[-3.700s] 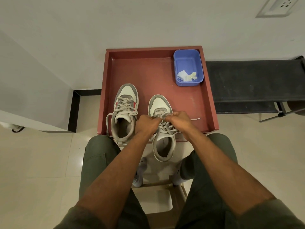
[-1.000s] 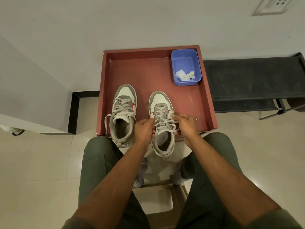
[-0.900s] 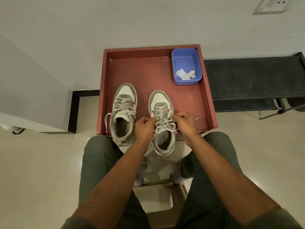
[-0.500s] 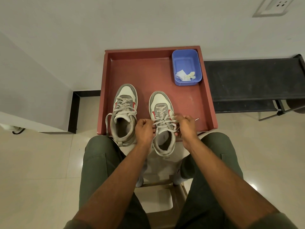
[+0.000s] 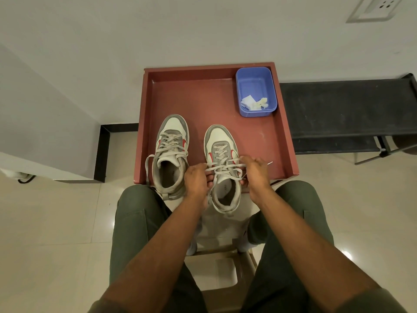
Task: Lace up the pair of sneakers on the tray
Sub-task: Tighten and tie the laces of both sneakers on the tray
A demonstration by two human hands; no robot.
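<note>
**Lacing the right-hand sneaker of two on one red tray**

Counting first: two sneakers, two hands, one red tray (image 5: 216,96), one blue tub (image 5: 256,86). Both sneakers stand toes toward 12 o'clock at the tray's near edge, heels overhanging it toward 6 o'clock. The left sneaker (image 5: 171,152) sits at 9 o'clock from the right sneaker (image 5: 222,168), its laces crossed up the tongue and one loose end looping down its outer side. On the right sneaker, the left hand (image 5: 196,180) has its fingers curled, pinching the lace (image 5: 223,167) at the shoe's 9 o'clock side, while the right hand (image 5: 255,171) is curled on the same lace at the 3 o'clock side; a lace tip pokes out past that hand. The blue tub sits in the tray's corner at about 1 o'clock and holds a few whitish scraps. A small mark is printed on the right sneaker's insole, too small to read. One wall socket (image 5: 376,7) shows at upper right.
</note>
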